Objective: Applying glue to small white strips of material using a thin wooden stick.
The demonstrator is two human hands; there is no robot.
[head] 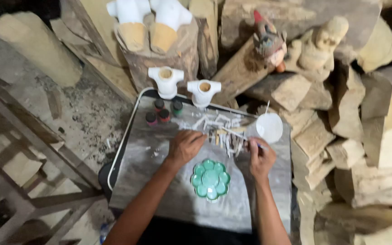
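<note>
On a grey worn tray table (pixel 159 190), my left hand (pixel 184 146) rests palm down beside a heap of small white sticks (pixel 223 129), fingers curled; whether it holds one I cannot tell. My right hand (pixel 260 156) pinches a thin brush-like stick (pixel 246 134) that points left into the heap. A green flower-shaped palette (pixel 210 179) lies between my forearms. A clear plastic cup (pixel 269 127) with a thin stick in it stands just beyond my right hand.
Several small paint jars (pixel 163 112) sit at the tray's far left. Two white carved torsos (pixel 183 84) stand at the far edge, more behind. A painted rooster (pixel 268 41) and a carved figure (pixel 321 43) perch on stacked wood blocks (pixel 368 136) at right. A wooden frame (pixel 19 149) stands left.
</note>
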